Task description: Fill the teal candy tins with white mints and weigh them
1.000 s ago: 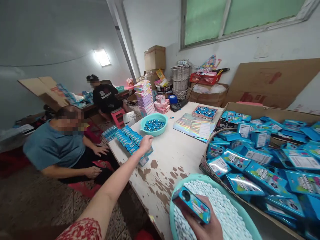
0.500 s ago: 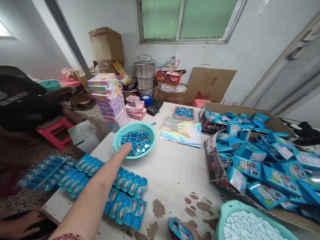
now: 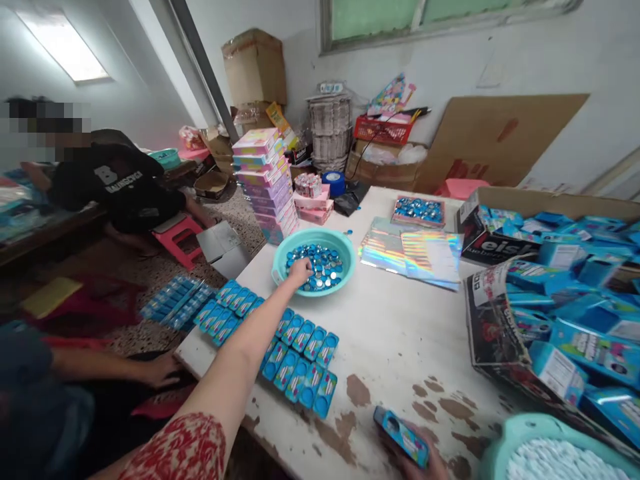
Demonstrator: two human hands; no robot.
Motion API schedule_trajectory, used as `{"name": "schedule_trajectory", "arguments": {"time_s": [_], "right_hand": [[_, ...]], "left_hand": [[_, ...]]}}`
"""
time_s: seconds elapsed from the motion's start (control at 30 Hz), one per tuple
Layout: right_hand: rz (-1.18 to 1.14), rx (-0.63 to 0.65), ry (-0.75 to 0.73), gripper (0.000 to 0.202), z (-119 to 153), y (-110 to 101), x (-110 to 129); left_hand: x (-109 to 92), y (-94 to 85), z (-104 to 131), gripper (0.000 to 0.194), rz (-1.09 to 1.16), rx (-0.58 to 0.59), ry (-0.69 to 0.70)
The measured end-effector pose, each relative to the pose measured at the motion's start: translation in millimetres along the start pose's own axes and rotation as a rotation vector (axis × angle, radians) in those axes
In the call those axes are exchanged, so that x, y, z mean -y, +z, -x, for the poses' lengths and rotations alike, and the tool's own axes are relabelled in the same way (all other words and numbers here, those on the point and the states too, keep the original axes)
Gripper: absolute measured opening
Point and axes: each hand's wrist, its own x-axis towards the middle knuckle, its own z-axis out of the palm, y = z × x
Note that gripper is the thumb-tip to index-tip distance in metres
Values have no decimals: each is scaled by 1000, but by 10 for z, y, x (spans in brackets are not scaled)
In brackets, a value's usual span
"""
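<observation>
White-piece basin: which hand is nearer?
Right. Right hand, holding a blue pack, is just left of the white-piece basin; left hand is farther, at the blue-disc basin.

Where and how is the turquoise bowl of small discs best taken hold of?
The turquoise bowl is probably best pinched by its near-right rim, coming from that side: its round edge is raised and uncovered there, whereas blue packs lie along its near-left side and the left hand reaches over that edge.

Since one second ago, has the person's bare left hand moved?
Yes: the left hand went from over the blue rectangular packs into the round turquoise plastic bowl.
</observation>
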Motion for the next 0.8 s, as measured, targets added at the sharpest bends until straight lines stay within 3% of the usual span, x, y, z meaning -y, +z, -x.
{"name": "schedule_trajectory", "arguments": {"time_s": [0.07,0.17,0.27,0.33,0.4,0.47,0.57,0.8], "right_hand": [[17,91,24,42,7,-54,128],[40,42,-7,48,24,-104,329],[74,-37,-23,60,58,-148,425],[51,-37,-26,56,86,-173,439],[16,-30,1,50,98,-179,439],[-13,-8,71,48,78,-163,443],[-32,43,169,49,-3,-123,474],[-34,72,312,33,-174,-71,499]], "left_hand": [[-101,-20,206,22,87,-21,1],[-315,142,770,23,225,51,52],[-594,495,1595,15,400,356,161],[-785,750,2119,13,278,554,178],[-958,965,2470,16,104,592,183],[-1100,1108,2605,24,-8,571,176],[-1243,1194,2544,36,-131,576,132],[-1387,1325,2406,21,-333,663,93]]}}
